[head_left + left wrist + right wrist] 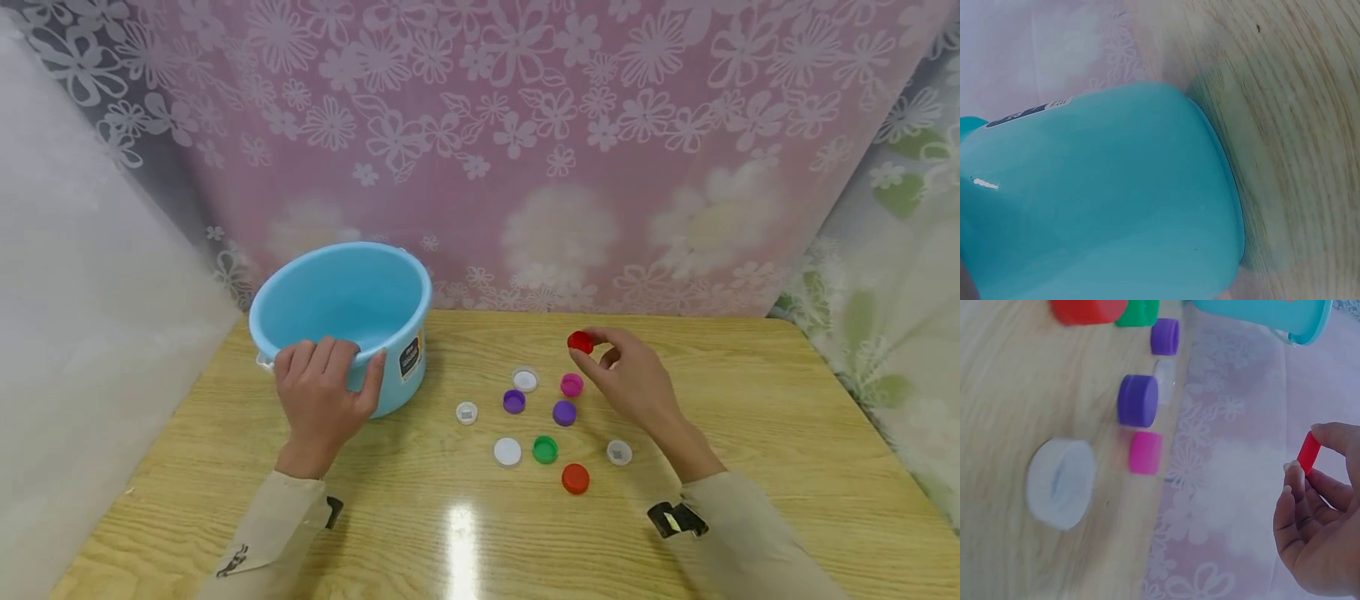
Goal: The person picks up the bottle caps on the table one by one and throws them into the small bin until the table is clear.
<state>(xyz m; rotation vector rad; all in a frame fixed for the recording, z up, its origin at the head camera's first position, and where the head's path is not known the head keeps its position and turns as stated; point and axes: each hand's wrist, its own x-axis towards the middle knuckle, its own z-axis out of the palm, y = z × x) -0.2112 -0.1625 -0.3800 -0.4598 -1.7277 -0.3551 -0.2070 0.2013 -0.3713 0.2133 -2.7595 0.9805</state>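
Note:
My left hand grips the near rim of a light blue bucket, fingers over the edge and thumb along the outside. The bucket's smooth side fills most of the left wrist view. Between thumb and fingertips, my right hand pinches a red bottle cap above the table's far right part. In the right wrist view the held cap appears edge-on. Nearest below that hand lie a pink cap and a purple cap.
Several caps are spread over the wooden table: a green cap, another red cap, a second purple cap and white caps such as one white cap. A flowered pink curtain hangs behind the table.

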